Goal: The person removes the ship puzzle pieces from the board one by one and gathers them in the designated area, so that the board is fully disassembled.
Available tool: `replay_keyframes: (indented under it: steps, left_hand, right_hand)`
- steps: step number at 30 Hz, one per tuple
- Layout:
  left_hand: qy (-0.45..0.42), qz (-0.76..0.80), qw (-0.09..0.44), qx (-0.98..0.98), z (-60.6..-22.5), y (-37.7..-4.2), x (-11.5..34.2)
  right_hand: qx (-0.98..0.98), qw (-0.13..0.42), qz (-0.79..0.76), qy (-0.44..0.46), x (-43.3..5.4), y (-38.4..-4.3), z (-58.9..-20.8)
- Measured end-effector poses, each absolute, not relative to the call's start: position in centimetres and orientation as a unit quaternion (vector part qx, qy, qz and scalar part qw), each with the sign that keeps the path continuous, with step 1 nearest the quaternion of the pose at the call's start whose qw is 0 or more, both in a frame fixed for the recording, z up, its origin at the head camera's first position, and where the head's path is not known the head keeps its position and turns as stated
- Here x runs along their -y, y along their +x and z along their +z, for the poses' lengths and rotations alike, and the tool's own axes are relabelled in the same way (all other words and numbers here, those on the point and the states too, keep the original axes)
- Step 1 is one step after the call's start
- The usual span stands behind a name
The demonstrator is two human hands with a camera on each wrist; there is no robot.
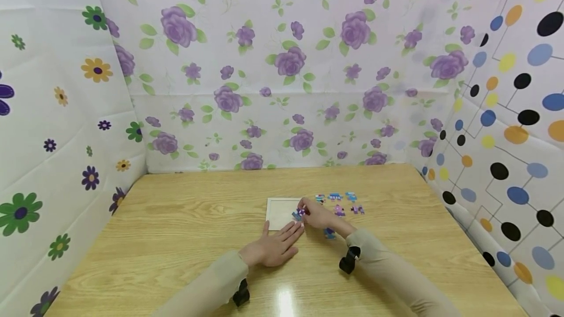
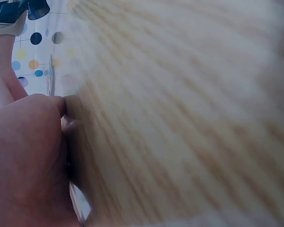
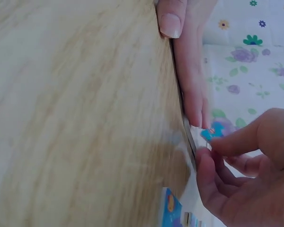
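Note:
A shallow white puzzle tray (image 1: 282,212) lies on the table. My left hand (image 1: 275,248) rests at its front edge, fingers straight and spread, thumb by the left corner. Over the tray's right side, my right hand (image 1: 318,215) pinches a small blue and purple jigsaw piece (image 1: 299,213) between thumb and fingers. The same jigsaw piece (image 3: 212,131) shows blue in the right wrist view, just beyond the left fingertips. Much of the tray's right edge is hidden by the right hand. In the left wrist view, the left hand (image 2: 28,161) lies low against the tabletop.
Several loose jigsaw pieces (image 1: 335,196) lie to the right of the tray in rough rows. Another blue jigsaw piece (image 1: 329,233) sits below the right wrist. The wooden table (image 1: 198,209) meets flowered cloth (image 1: 229,131) at the back and patterned cloths on both sides.

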State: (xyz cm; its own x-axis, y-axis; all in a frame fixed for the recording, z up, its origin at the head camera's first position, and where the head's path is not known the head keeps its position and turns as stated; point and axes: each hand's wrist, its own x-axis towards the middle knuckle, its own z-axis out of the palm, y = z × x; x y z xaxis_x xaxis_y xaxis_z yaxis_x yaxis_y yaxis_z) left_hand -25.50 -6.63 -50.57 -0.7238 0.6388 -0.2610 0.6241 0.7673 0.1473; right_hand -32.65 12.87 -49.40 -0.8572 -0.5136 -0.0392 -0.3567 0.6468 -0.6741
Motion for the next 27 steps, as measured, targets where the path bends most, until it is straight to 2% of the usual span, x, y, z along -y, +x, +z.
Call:
replay_keyframes:
  steps: [5,27]
  left_hand:
    - [0.343,0.026,0.151,-0.927,-50.6,-25.5,6.6]
    - [0.344,0.035,0.148,-0.927,-50.4,-25.3,6.6]
  right_hand:
    - [-0.898,0.096,-0.37,-0.218,-13.4,-32.9,-49.2]
    - [-0.866,0.133,-0.456,-0.156,-17.7,-32.3,-48.6]
